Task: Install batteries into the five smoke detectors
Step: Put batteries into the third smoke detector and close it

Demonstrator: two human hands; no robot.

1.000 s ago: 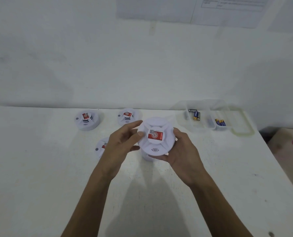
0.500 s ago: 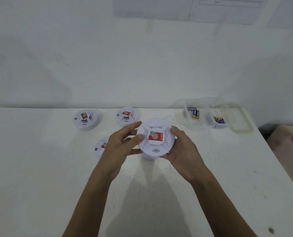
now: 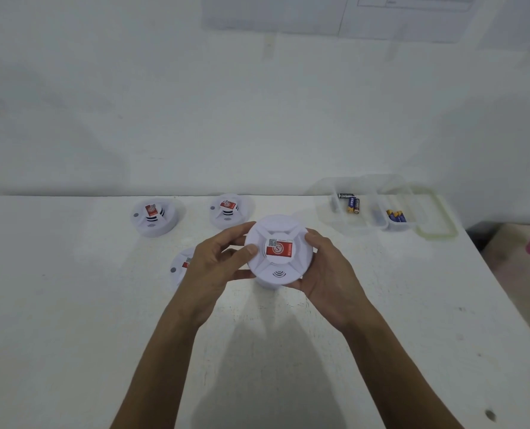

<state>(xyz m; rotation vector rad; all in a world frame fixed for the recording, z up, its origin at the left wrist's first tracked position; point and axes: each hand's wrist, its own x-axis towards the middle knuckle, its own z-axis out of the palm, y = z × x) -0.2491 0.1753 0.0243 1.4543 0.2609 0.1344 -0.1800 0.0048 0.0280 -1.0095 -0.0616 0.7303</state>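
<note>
Your left hand (image 3: pixel 209 267) pinches the rim of the white smoke detector (image 3: pixel 279 251) between thumb and fingers (image 3: pixel 242 231) while your right hand (image 3: pixel 328 272) cups its far side, holding it lifted off the surface (image 3: pixel 71 320), face up toward you. If you twist unevenly, the round housing could slip onto another detector (image 3: pixel 181 267) half hidden just below your left hand. The batteries (image 3: pixel 351 204) lie well apart in the clear container (image 3: pixel 365 224), so reaching leaves one hand holding.

Matt white plastic smoke detector (image 3: pixel 278 252), clear plastic container (image 3: pixel 365 224), scuffed matt white table (image 3: pixel 71 320)
</note>
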